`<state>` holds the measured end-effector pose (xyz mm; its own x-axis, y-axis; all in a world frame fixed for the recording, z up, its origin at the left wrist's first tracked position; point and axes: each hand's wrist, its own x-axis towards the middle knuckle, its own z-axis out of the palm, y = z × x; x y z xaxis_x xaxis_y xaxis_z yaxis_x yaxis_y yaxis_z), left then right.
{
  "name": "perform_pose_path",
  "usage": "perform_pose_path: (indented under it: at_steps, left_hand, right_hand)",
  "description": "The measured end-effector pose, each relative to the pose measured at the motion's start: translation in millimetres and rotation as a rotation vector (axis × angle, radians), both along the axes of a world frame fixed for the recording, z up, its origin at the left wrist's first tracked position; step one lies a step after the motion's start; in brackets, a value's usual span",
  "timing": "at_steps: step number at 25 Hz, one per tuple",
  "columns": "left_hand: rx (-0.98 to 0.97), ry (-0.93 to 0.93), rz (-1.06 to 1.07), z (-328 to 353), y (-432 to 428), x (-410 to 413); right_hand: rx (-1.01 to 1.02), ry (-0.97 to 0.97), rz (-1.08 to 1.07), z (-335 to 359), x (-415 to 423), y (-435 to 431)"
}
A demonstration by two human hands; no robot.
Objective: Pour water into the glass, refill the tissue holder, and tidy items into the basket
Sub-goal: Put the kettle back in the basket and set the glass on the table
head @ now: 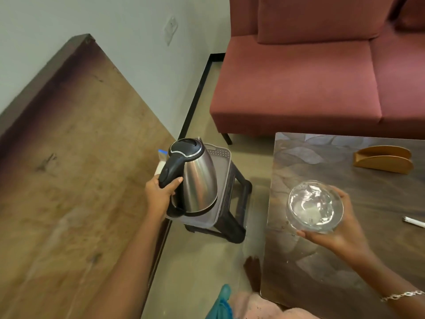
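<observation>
One wide-angle head-worn camera is looking forward and down, sitting close above the left hand (159, 195), right hand (337, 237) and surface (345, 162).

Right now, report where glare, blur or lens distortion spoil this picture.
Head view: bright streaks of glare run down the kettle. Glints inside the glass hide whether it holds any water. The wooden surface at lower left is smeared soft. The wide lens makes the table edges lean and slightly bow. The tissue holder reads fairly crisp.
</observation>
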<state>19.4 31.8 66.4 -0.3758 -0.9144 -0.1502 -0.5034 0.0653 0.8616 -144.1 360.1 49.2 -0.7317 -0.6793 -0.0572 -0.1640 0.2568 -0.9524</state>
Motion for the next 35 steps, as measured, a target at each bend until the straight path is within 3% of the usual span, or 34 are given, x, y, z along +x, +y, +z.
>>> perform_pose_path:
  at_steps: [10,14,25,35]
  left_hand:
    - [0.1,-0.134,0.1,-86.1,-24.7,-6.2]
    - [0.069,-0.122,0.135,-100.1,-16.9,-0.8]
    - [0.252,-0.05,0.146,-124.8,1.2,24.4]
    - [0.374,-0.236,0.084,-138.4,14.6,26.1]
  right_hand:
    - [-0.006,-0.043,-0.055,13.2,12.8,-46.0]
    - [-0.001,-0.1,-0.068,20.6,16.7,-57.7]
    - [-0.033,-0.055,-0.056,20.2,19.6,-67.4]
    - [-0.062,-0.059,-0.035,23.2,16.2,-48.3]
